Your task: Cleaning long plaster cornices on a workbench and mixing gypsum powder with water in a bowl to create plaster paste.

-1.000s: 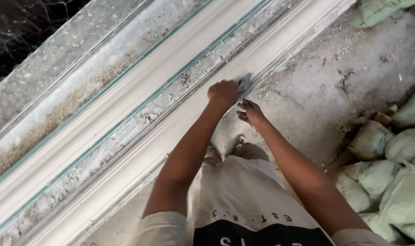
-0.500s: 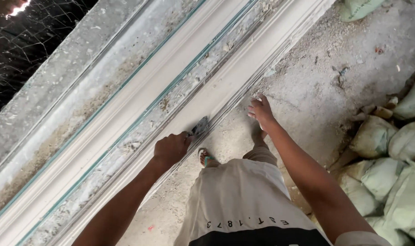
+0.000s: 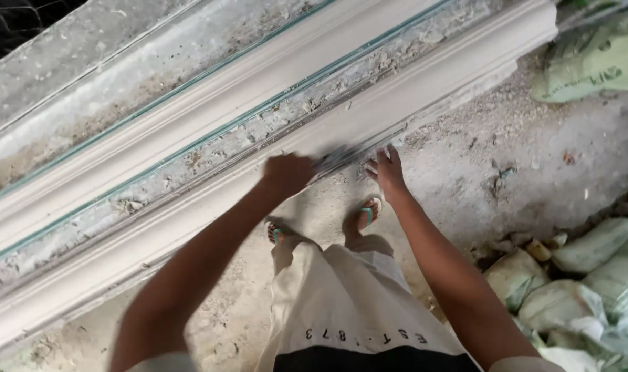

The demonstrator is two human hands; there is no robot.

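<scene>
My left hand (image 3: pixel 286 173) is closed around a small grey sanding pad (image 3: pixel 336 158) and presses it on the front edge of the long white plaster cornice moulding (image 3: pixel 424 103) that lies on the long grey casting bench (image 3: pixel 73 103). Half a second ago this hand sat lower down the moulding, away from the other; now it has run back up along the edge, and the pad almost meets my right hand (image 3: pixel 386 172). A second ago it was about here too, so I judge I am rubbing to and fro over one short stretch of the edge.

My right hand holds nothing. Its fingers are spread wide and lie flat against the lower lip of the moulding, just beside the pad, as if steadying it.

A second white moulding strip (image 3: pixel 211 103) runs parallel behind the first, with a crusted grey channel between them. My feet in green-strapped sandals (image 3: pixel 365 213) stand on the dusty concrete floor (image 3: pixel 507 151), close under the bench. Pale green sacks (image 3: pixel 589 275) are heaped to my right and another (image 3: pixel 596 58) lies by the moulding's end. The right hand itself lies in the pad's line.
</scene>
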